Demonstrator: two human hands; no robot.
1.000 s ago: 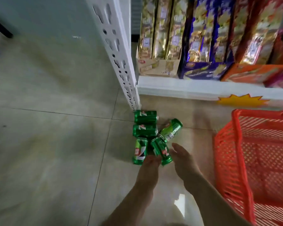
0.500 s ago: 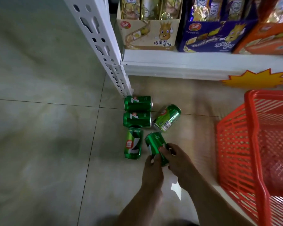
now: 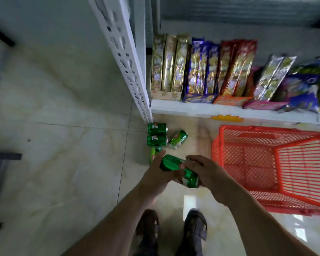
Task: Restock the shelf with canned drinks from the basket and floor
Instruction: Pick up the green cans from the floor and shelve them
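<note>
Gripping green can [image 3: 180, 169], both hands clear of floor [image 3: 63, 154]

The person is showing two bare forearms with no sleeves, the left hand [image 3: 156, 174] and right hand [image 3: 208, 172] ungloved. They are wearing dark brown-and-grey strapped sandals [image 3: 195, 225] and dark trousers [image 3: 189, 247].

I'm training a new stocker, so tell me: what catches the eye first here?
A green can held between the left hand and right hand. Beyond it, four more green cans lie on the floor by the white shelf post, with a red basket to the right.
</note>
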